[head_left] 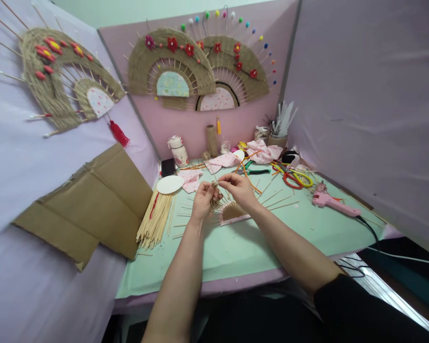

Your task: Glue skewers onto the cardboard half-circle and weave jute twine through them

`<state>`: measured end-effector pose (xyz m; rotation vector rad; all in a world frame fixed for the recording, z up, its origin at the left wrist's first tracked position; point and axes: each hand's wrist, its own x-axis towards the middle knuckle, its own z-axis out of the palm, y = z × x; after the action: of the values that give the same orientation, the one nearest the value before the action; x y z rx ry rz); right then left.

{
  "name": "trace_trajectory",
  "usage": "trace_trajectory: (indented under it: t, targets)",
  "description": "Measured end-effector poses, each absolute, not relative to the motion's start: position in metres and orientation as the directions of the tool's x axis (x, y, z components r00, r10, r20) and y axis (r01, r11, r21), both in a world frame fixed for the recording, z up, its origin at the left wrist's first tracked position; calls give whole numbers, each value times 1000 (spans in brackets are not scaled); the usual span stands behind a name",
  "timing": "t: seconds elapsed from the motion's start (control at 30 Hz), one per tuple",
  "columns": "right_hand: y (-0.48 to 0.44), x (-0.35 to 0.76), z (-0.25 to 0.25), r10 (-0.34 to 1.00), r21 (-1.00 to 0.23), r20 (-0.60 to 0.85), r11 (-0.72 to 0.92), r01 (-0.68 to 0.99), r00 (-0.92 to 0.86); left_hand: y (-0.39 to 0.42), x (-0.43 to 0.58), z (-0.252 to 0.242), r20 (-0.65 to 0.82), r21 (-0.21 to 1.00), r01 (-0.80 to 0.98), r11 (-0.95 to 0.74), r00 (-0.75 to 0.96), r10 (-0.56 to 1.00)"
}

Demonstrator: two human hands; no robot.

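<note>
My left hand [203, 202] is closed around a small bundle of tan twine [214, 205] above the middle of the table. Close beside it, my right hand [238, 189] pinches at the top of the same bundle, thumb and forefinger together on a strand. Below and behind both hands lies a half-round fan frame [232, 213], with a brown cardboard centre, a pink dotted edge and thin sticks spreading outward. My wrists partly hide this frame. A thin strand rises from the bundle toward the back of the table.
Bamboo sticks [155, 216] and a white oval disc [170, 184] lie left, near leaning cardboard [82, 205]. A pink glue gun [334, 202], scissors [298, 178] and green-handled pliers [255, 171] lie right. A bottle [178, 151] stands behind; finished fans [171, 57] hang on the wall.
</note>
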<state>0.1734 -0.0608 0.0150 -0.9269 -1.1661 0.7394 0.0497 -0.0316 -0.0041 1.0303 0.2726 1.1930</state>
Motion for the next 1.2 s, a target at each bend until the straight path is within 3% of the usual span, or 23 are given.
trace_trajectory:
  t: [0.3, 0.83, 1.2]
  targets:
    - [-65, 165, 17, 872, -887, 430, 457, -74, 233, -29, 50, -5, 309, 770, -638, -26, 337, 889]
    - [-69, 163, 19, 822, -861, 502, 504, 66, 269, -30, 50, -4, 308, 792, -609, -53, 324, 894]
    - [-70, 164, 21, 832, -867, 485, 498, 23, 270, -30, 50, -6, 313, 793, -606, -56, 326, 892]
